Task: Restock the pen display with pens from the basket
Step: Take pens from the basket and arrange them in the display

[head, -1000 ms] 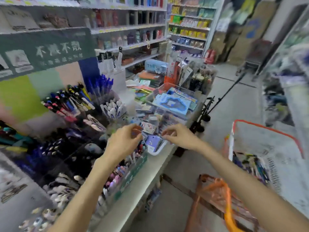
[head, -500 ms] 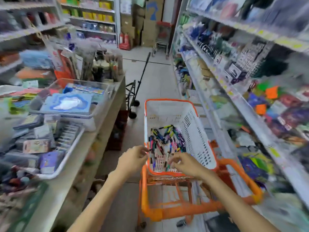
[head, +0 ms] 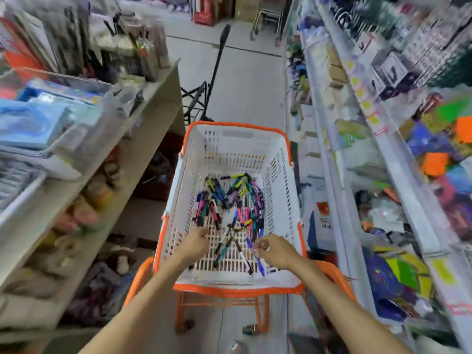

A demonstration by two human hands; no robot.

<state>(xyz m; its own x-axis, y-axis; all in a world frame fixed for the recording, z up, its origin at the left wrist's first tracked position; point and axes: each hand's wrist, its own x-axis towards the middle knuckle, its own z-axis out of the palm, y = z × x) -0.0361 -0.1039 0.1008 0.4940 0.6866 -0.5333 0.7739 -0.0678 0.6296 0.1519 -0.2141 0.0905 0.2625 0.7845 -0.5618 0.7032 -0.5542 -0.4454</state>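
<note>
We have both hands down inside the basket (head: 236, 149), since the pens (head: 229, 203) lie heaped on its floor toward 12 o'clock. Our left hand (head: 195, 242) curls over pens at 10 o'clock; whether it grips is unclear. Our right hand (head: 277, 249), fingers loosely bent, hovers beside a blue pen (head: 255, 256). The basket's walls leave room only upward.

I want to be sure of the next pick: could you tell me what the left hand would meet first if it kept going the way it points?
Probably the nearest of the loose pens lying on the basket floor: the left hand points forward and down at them. Motion blur and unclear depth make contact hard to judge.
</note>
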